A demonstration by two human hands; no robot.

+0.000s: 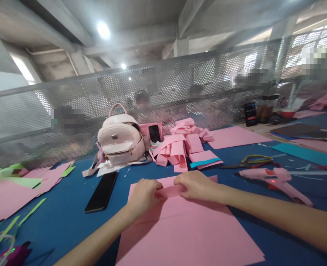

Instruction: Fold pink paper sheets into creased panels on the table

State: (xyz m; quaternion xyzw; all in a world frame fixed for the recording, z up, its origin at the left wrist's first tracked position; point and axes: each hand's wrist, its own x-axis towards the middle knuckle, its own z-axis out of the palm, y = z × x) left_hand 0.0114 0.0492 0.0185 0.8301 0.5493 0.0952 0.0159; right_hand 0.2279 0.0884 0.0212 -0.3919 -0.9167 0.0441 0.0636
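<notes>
pink sheet [185,229]: first fold only, most left to do imo

my left hand [142,194] & right hand [196,184] are both closed, pinching a narrow folded strip [170,190] at the sheet's far edge, center of frame, on the blue table [69,218]. rest of the sheet, lower center, lies flat w/ one faint crease. finished-looking folded pink pieces [180,146] pile up upper center; glue gun [274,177] at right lies untouched.

Craft workshop — shared blue worktable [63,207], pink paper stacks [180,146], glue gun [274,176] — perforated metal partition [166,81], concrete ceiling [141,18].
</notes>
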